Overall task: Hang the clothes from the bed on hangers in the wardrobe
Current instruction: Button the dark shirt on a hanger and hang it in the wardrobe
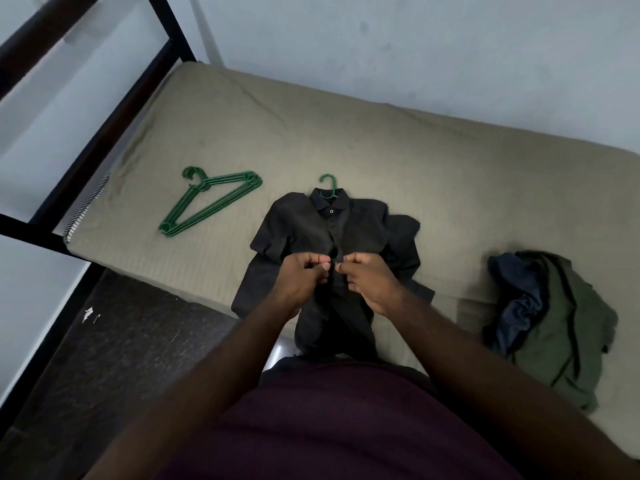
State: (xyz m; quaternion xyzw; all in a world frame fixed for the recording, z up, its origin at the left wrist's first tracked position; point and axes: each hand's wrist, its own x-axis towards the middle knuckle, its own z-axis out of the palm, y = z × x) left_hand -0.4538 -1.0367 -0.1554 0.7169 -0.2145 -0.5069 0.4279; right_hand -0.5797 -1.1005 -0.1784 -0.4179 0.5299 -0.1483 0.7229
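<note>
Black shirt (311, 233): lies front side up on the bed (346, 133), at the middle of the near edge. The collar points toward the wall edge. The lower hem hangs over the near edge. The sleeves are folded along both sides of the body.

Green hanger (328, 184): sits inside the shirt. Only the hook shows, projecting from the collar toward the wall edge. A pale collar button (331, 211) shows just below the hook.

Left grip (304, 271): fingers curled, thumb and forefinger pinching the left side of the shirt's front opening at mid-chest.

Right grip (370, 278): fingers curled, thumb and forefinger pinching the right side of the same opening. The fingertips of the two grips almost meet over the placket. Whether a button sits between them cannot be told.

Spare hangers (207, 202): a stack of green hangers, nested flat on the sheet. They lie to the left of the shirt, apart from it, toward the left end of the bed.

Remaining clothes: an olive garment (561, 323) and a dark blue striped garment (519, 299) lie bunched together by the near edge, to the right of the shirt and apart from it. The blue one rests against the olive one on its left side.

Black bed frame (104, 116): runs along the left end of the mattress.
</note>
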